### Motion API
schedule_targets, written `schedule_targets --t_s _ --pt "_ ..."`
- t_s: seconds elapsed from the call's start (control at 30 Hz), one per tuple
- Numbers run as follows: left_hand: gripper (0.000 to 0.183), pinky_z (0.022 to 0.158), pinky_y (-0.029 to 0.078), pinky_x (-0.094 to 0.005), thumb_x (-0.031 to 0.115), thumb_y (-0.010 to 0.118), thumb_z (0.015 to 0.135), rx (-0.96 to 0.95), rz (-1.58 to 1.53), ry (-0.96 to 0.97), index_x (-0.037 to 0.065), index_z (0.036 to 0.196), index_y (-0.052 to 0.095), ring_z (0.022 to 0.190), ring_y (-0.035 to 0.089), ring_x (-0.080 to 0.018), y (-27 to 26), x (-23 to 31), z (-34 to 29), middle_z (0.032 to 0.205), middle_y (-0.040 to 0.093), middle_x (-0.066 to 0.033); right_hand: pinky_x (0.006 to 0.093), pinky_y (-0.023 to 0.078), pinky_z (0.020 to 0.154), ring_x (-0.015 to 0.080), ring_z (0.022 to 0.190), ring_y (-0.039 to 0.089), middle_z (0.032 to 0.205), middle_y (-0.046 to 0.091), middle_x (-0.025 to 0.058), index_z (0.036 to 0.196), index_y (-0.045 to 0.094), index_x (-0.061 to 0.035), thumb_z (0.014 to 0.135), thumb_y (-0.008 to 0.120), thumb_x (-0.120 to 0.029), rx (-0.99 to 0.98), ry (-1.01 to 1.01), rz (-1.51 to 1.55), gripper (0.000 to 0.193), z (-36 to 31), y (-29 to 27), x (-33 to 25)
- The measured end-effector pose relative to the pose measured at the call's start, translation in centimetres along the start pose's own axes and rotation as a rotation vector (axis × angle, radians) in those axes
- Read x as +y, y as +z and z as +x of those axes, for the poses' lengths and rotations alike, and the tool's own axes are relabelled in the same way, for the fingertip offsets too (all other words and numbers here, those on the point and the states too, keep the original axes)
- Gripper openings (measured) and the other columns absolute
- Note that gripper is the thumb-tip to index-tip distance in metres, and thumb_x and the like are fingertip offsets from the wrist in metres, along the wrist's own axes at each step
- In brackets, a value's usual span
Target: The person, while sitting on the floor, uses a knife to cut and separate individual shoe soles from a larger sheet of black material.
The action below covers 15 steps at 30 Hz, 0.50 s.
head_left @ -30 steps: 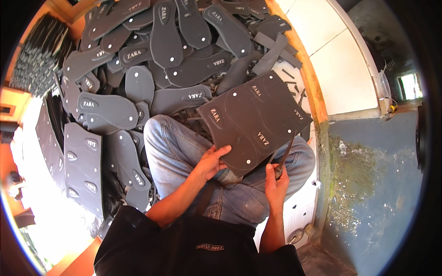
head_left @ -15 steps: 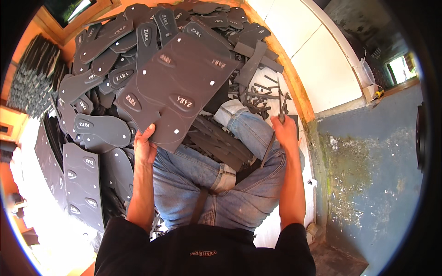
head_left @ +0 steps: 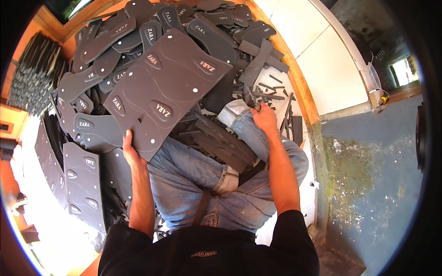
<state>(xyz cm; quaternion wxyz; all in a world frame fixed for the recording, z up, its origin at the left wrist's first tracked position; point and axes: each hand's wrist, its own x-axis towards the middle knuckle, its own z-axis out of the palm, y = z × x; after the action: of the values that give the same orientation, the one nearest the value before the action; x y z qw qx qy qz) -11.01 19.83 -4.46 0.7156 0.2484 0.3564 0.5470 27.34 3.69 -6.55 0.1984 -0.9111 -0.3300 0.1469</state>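
My left hand (head_left: 133, 151) grips the near left corner of a dark foam sheet (head_left: 177, 85), thumb on top. The sheet is moulded with sole outlines, raised oval pads and white dots, and tilts over the pile and my left knee. A small notch shows near its lower left part. My right hand (head_left: 265, 118) is closed around what looks like a knife (head_left: 256, 107), just beside my raised jeans cuff. Most of the knife is hidden by the fingers or blends with the dark scraps behind it.
Cut foam soles (head_left: 103, 126) are heaped ahead and to the left. More moulded sheets (head_left: 83, 184) lean at my left, with stacked pieces (head_left: 34, 76) beyond. Thin foam offcuts (head_left: 221, 142) lie between my legs. A tiled ledge (head_left: 322, 60) and blue wall (head_left: 368, 170) border the right.
My right hand has moved left and a little up, bringing the knife nearer the sheet. The sheet has shifted slightly left with my left hand.
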Motion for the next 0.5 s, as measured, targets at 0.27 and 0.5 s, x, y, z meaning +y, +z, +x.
schedule_targets --t_s 0.27,0.5 --pt "0.035 0.083 0.053 -0.0349 0.018 0.055 0.092 -0.016 -0.045 0.027 0.003 0.123 0.048 0.097 0.061 -0.0213 1.1 -0.4 -0.4 0.112 0.059 -0.0093 0.0486 0.049 0.079 0.0424 0.088 0.062 0.095 0.064 0.0259 0.107 0.057 -0.0012 0.08 0.06 -0.029 0.052 -0.026 -0.051 0.038 -0.5 -0.3 -0.1" --pt "0.039 0.098 0.044 -0.0384 0.013 0.055 0.092 -0.08 0.034 -0.084 0.001 0.128 0.045 0.113 0.053 -0.0241 2.9 0.5 -0.2 0.123 0.053 -0.0117 0.0247 0.042 0.049 0.0139 0.071 0.06 0.102 0.062 0.0125 0.117 0.05 -0.0033 0.088 0.056 -0.048 -0.26 0.117 0.929 0.054 -2.1 -3.9 -5.5"
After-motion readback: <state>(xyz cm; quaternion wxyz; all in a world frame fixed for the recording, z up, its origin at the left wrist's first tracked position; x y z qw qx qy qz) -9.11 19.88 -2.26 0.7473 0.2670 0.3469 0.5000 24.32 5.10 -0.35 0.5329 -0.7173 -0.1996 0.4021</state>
